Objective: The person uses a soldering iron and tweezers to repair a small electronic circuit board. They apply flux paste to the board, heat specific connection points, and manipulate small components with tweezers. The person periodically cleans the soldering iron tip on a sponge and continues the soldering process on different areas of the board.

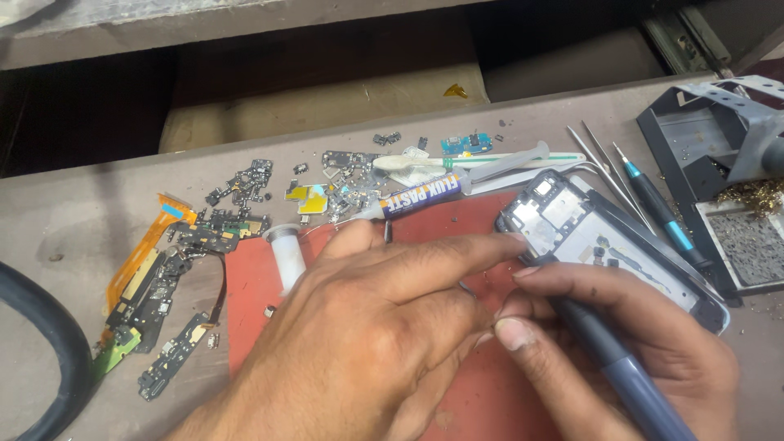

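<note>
My left hand (pixel 367 335) lies over the red work mat (pixel 253 286), its index finger stretched out and pressing on the top corner of an opened phone (pixel 588 237). The phone lies face down with its back removed, showing metal shields and small parts. My right hand (pixel 629 343) grips a dark grey-blue pen-shaped tool (pixel 621 367), thumb and fingers pinched near its front. The tool's tip is hidden between my fingers, close to the phone's near edge.
A blue flux syringe (pixel 425 196) and a white toothbrush (pixel 457 162) lie behind the mat. Several small circuit boards and flex cables (pixel 180 261) are scattered at left. Tweezers (pixel 608 171), a teal-tipped screwdriver (pixel 661 212) and a grey tool stand (pixel 719 147) sit at right. A black hose (pixel 49 343) curves at far left.
</note>
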